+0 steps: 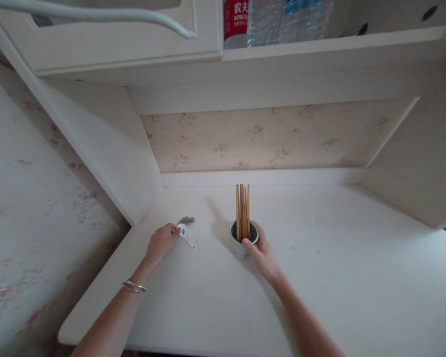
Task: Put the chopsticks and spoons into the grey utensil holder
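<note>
A small white cup with a blue pattern stands on the white desk and holds several upright wooden chopsticks. My right hand wraps round the cup, thumb on its rim. To the left, my left hand pinches a white ceramic spoon with a blue mark that lies on the desk. A silver bracelet sits on my left wrist.
The desk is set in an alcove with white side panels and floral wallpaper at the back. A shelf above carries water bottles and a red-labelled pack. A white cable hangs across the top left.
</note>
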### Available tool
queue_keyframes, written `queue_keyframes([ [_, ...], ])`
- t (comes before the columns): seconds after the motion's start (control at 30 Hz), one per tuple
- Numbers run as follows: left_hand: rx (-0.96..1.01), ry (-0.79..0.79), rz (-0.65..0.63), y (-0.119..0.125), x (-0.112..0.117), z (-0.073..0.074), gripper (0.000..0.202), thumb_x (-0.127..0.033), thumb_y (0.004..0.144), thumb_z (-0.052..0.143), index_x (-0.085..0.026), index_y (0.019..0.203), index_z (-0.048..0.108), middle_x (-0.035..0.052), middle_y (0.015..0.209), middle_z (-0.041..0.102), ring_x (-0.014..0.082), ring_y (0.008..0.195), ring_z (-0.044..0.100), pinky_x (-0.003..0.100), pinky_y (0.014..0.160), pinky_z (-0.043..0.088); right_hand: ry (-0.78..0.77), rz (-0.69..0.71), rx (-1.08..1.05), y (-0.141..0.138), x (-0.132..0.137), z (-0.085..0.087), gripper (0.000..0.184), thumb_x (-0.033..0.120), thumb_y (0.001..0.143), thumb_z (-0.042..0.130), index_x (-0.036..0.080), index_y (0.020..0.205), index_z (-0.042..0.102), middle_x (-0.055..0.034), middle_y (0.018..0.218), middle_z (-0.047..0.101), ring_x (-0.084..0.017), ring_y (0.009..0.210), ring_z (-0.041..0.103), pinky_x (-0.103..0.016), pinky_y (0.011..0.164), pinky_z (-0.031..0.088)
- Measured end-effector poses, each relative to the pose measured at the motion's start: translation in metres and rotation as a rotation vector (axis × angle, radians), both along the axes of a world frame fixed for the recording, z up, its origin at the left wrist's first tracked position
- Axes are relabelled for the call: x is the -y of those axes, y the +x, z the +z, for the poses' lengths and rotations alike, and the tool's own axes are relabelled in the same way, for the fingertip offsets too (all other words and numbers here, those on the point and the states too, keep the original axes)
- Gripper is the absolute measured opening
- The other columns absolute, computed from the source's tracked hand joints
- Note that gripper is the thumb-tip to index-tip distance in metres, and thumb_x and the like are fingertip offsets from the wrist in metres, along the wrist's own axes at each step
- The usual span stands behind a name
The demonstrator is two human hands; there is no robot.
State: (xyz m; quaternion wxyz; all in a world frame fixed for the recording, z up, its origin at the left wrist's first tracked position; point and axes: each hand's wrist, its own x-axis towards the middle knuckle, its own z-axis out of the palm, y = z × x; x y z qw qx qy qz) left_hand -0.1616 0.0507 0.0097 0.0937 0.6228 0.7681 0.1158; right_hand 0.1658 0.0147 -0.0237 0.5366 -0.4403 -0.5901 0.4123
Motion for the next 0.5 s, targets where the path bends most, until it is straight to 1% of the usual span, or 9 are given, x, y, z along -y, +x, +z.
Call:
queue_keyframes([
  [0.2, -0.058, -0.024, -0.044, 0.004, -0.014, 0.001, 0.034, -0.037, 0.089, 0.042, -0.019, 0.092, 0.070, 0.0099, 0.100, 0.073, 0.0242, 0.094, 0.066, 0.027, 0.074, 0.043, -0.016, 0.016, -0.035, 0.000, 0.000, 0.004, 0.060, 0.048, 0.085, 0.062, 0.025, 0.136, 0.041, -0.0087, 0.131, 0.058, -0.026, 0.121, 0.054, -0.044, 0.105, 0.040],
  [0.3, -0.064, -0.022, -0.067, 0.009, -0.017, 0.009, 0.033, -0.037, 0.089, 0.043, -0.019, 0.089, 0.071, 0.0092, 0.098, 0.073, 0.0237, 0.092, 0.066, 0.027, 0.073, 0.043, -0.019, 0.016, -0.055, 0.000, 0.000, 0.005, 0.060, 0.047, 0.084, 0.063, 0.026, 0.136, 0.041, -0.0078, 0.130, 0.059, -0.025, 0.119, 0.055, -0.042, 0.102, 0.042],
  [0.37, -0.083, 0.021, -0.085, 0.017, -0.017, 0.021, 0.034, -0.037, 0.089, 0.042, -0.020, 0.091, 0.071, 0.0089, 0.098, 0.074, 0.0242, 0.092, 0.066, 0.027, 0.072, 0.042, -0.022, 0.013, -0.053, 0.000, 0.000, 0.004, 0.061, 0.047, 0.083, 0.065, 0.027, 0.136, 0.042, -0.0076, 0.129, 0.060, -0.025, 0.117, 0.057, -0.042, 0.101, 0.044],
  [0.4, -0.090, 0.057, -0.098, 0.022, -0.016, 0.030, 0.034, -0.037, 0.090, 0.041, -0.020, 0.092, 0.071, 0.0086, 0.098, 0.074, 0.0242, 0.092, 0.066, 0.028, 0.072, 0.042, -0.024, 0.015, -0.053, 0.000, 0.000, 0.004, 0.061, 0.046, 0.083, 0.065, 0.027, 0.136, 0.042, -0.0076, 0.129, 0.060, -0.025, 0.116, 0.058, -0.042, 0.100, 0.044],
  [0.5, -0.047, 0.207, -0.146, 0.046, -0.015, 0.065, 0.034, -0.039, 0.090, 0.041, -0.021, 0.094, 0.071, 0.0061, 0.094, 0.074, 0.0223, 0.088, 0.067, 0.027, 0.071, 0.042, -0.038, 0.034, -0.073, -0.001, 0.000, 0.003, 0.062, 0.045, 0.081, 0.067, 0.027, 0.135, 0.043, -0.0076, 0.127, 0.062, -0.026, 0.112, 0.060, -0.042, 0.096, 0.047],
])
